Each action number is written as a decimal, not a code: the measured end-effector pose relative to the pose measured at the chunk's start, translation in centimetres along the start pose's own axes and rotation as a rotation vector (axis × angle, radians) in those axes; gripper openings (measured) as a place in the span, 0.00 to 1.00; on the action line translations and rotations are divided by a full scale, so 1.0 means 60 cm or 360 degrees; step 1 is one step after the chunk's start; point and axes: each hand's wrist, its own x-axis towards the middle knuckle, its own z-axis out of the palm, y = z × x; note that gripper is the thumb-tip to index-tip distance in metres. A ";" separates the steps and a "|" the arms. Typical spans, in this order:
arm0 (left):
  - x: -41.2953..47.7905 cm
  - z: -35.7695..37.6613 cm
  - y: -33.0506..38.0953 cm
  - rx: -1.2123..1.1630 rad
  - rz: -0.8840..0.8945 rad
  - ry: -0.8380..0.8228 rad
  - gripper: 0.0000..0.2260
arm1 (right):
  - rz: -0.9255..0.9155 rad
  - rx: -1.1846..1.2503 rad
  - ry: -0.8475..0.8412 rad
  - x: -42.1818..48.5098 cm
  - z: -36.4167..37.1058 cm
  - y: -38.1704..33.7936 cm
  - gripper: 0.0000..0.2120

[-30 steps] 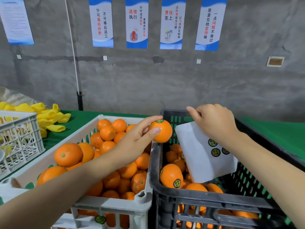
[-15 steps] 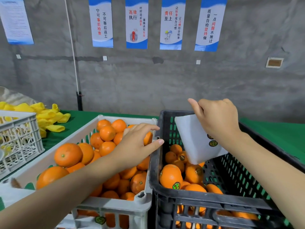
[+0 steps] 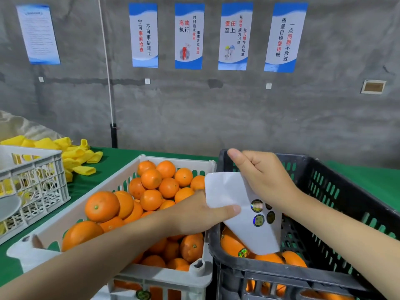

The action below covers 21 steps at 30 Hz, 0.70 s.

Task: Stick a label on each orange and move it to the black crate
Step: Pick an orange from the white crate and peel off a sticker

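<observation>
A: The white crate (image 3: 71, 215) holds our bare oranges (image 3: 101, 206); labelled ones lie in the black crate (image 3: 357, 191). What could go wrong?
B: The sheet (image 3: 225, 191) is bent, so a label (image 3: 257, 205) may crease or cling to our thumb.
A: Our hands?
B: The right hand (image 3: 266, 176) curls tight round the sheet's top. The left hand (image 3: 194, 215) lays its thumb on the edge, fingers hidden, so we cannot tell its grip
</observation>
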 end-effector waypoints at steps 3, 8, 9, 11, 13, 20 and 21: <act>0.001 -0.003 -0.004 -0.0079 -0.0062 0.0077 0.14 | -0.0010 -0.0175 -0.0044 -0.001 0.001 0.007 0.29; 0.008 -0.019 0.006 -0.0473 -0.0169 0.0511 0.09 | -0.0067 -0.0527 0.0265 0.005 -0.012 0.019 0.18; 0.009 -0.023 0.006 -0.0533 -0.0184 0.0601 0.09 | -0.0109 -0.0570 0.0276 0.005 -0.013 0.019 0.15; 0.010 -0.030 0.007 -0.0619 -0.0205 0.0740 0.09 | -0.0305 -0.0658 0.0209 0.002 -0.014 0.020 0.09; 0.011 -0.035 0.006 -0.0675 -0.0224 0.0860 0.08 | -0.0432 -0.0685 0.0047 -0.004 -0.011 0.019 0.08; 0.009 -0.036 0.008 -0.0806 -0.0200 0.0765 0.12 | -0.0282 -0.0527 -0.0255 -0.007 -0.007 0.019 0.17; 0.007 -0.038 0.007 -0.0736 -0.0194 0.0738 0.13 | -0.0266 -0.0490 -0.0262 -0.008 -0.007 0.019 0.17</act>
